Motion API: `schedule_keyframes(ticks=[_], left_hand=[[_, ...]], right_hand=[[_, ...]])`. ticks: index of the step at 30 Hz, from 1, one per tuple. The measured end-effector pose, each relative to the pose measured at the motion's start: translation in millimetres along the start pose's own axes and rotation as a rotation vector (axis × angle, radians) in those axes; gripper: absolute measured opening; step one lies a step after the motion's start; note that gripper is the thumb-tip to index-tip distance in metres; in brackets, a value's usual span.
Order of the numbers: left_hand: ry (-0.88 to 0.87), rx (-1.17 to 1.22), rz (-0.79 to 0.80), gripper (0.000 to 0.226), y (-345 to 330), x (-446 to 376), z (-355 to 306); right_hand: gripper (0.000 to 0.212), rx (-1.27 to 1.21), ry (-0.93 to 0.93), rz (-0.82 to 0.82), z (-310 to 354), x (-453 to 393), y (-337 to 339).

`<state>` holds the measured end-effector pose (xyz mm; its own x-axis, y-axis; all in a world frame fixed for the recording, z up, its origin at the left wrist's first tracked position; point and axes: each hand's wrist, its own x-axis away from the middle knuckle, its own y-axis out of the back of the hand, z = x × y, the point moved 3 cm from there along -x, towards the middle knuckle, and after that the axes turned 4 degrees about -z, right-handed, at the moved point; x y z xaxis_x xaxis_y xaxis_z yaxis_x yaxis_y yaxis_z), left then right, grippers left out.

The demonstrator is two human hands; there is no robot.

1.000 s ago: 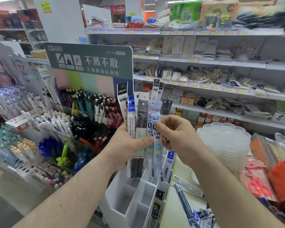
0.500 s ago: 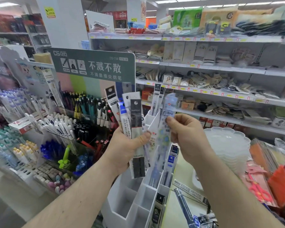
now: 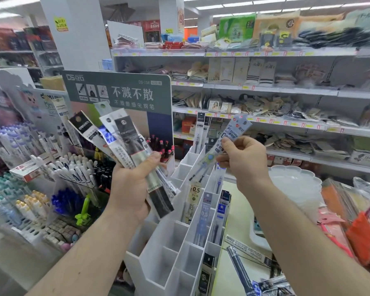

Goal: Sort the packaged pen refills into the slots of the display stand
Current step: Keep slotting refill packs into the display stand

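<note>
**One refill pack singled out above the stand**

At centre left of the frame, the left hand (image 3: 129, 189) clamps a fanned bundle of packaged refills (image 3: 124, 146), fingers and thumb curled round their lower halves, the packs leaning up toward the upper left. Below and between the two arms, the white display stand (image 3: 169, 253) steps down toward the bottom of the frame; several of its right-hand slots already carry packs, while many near slots show only bare white walls. At centre right, the right hand (image 3: 240, 162) pinches a single pale blue refill pack (image 3: 226, 146) between thumb and fingertips. Its long axis runs diagonally, header card at upper right, tip pointing down-left at the stand's upper slots just beneath. This hand is the nearer one; the pack likely needs turning upright before it drops in.
</note>
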<state>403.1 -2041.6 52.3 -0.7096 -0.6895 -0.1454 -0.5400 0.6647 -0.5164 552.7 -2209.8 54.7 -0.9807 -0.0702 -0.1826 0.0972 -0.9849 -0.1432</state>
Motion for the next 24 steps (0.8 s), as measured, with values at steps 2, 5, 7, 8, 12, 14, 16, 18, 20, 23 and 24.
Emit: schedule_keyframes(ticks=[2,5,7,8,12,14,16,18,20,23,24], left_hand=[[-0.004,-0.036,-0.019,0.012,5.4,0.3,-1.5],[0.005,-0.060,-0.028,0.013,10.5,1.7,0.7],[0.028,-0.061,-0.027,0.012,12.0,2.3,2.1],[0.036,-0.061,-0.024,0.011,12.6,2.1,2.2],[0.030,-0.077,-0.004,0.016,15.1,2.1,0.8],[0.031,-0.095,0.012,0.023,15.8,3.3,0.5],[0.037,-0.108,0.016,0.025,15.8,4.9,1.1],[0.041,-0.111,0.017,0.022,15.6,5.3,2.3],[0.042,-0.116,0.026,0.013,15.2,5.2,3.2],[0.048,-0.124,0.036,0.010,14.5,5.7,4.4],[0.050,-0.121,0.037,0.011,14.5,5.9,4.6]], right_hand=[[0.021,0.000,0.003,-0.017,0.0,-2.1,-1.4],[0.020,0.007,0.020,-0.023,2.6,-5.1,-7.1],[0.016,0.017,0.016,0.000,4.2,-6.6,-12.7],[0.015,0.029,0.013,0.018,4.8,-7.0,-15.4],[0.012,0.053,0.015,0.059,6.5,-9.3,-22.9],[0.011,0.061,0.019,0.077,6.7,-9.2,-25.8],[0.011,0.079,0.015,0.116,5.0,-6.9,-30.5],[0.017,0.122,0.007,0.177,1.3,-2.4,-37.4],[0.021,0.166,-0.011,0.233,-3.8,1.9,-45.1],[0.018,0.225,-0.007,0.267,-6.3,4.0,-51.8],[0.016,0.231,0.007,0.262,-4.4,2.6,-51.8]])
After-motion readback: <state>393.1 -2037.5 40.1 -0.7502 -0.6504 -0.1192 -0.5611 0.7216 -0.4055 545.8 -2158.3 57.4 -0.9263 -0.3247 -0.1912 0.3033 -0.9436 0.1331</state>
